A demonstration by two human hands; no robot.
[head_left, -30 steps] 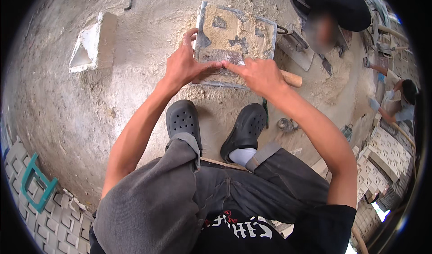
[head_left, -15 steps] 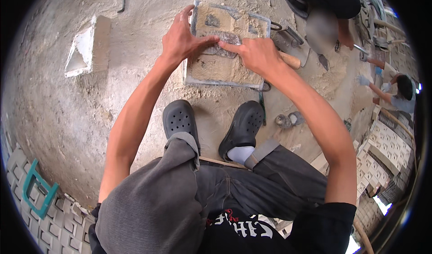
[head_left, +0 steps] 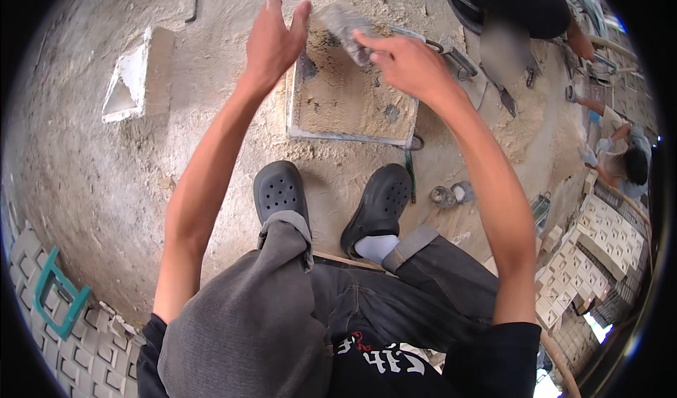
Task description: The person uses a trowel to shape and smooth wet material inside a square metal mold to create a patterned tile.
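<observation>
A rectangular mould (head_left: 338, 134) with a pale metal rim lies on the floor beyond my feet. Damp sandy mix (head_left: 349, 101) fills it, with dark grey patches showing at the surface. My right hand (head_left: 412, 66) grips a flat grey-brown block (head_left: 344, 29), smeared by motion, over the mould's far part. The block's exact kind cannot be made out. At the mould's far left corner, my left hand (head_left: 271, 49) is open, fingers apart, holding nothing. A wire loop handle (head_left: 417, 142) sticks out at the near right corner.
A white hollow block (head_left: 130, 80) stands at left. Right of the mould lie a trowel (head_left: 504, 98) and other tools. A co-worker in black (head_left: 511, 3) crouches at far right, with another person (head_left: 627, 158) beyond. Patterned blocks (head_left: 599, 236) are stacked at right; a teal frame (head_left: 60, 292) lies lower left.
Both hands met over the block on the mould's middle. They have parted: the right has shifted the block toward the far side, tilting it, and the left has let go and moved away.
</observation>
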